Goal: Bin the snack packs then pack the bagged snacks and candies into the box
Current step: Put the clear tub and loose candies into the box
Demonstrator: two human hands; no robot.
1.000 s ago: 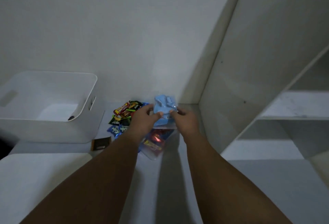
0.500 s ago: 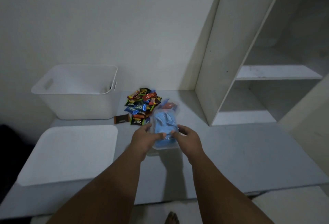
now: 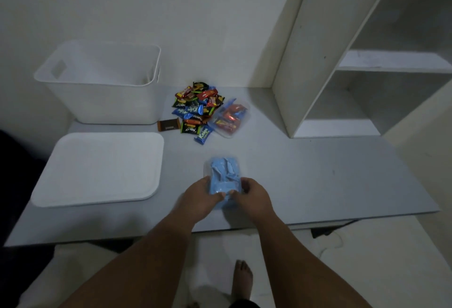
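Blue plastic, that snack bag (image 3: 223, 175) on the desk (image 3: 318, 173) near the front, left hand (image 3: 199, 195) and right hand (image 3: 252, 194) pinching its near end. The candy pile (image 3: 195, 109) sits by the white box (image 3: 102, 82).

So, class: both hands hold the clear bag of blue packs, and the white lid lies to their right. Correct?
No. The head view shows the left hand and right hand holding the clear bag of blue packs, but the white lid lies to their left.

Bin (image 3: 102, 82) left of snack pile (image 3: 195, 109)
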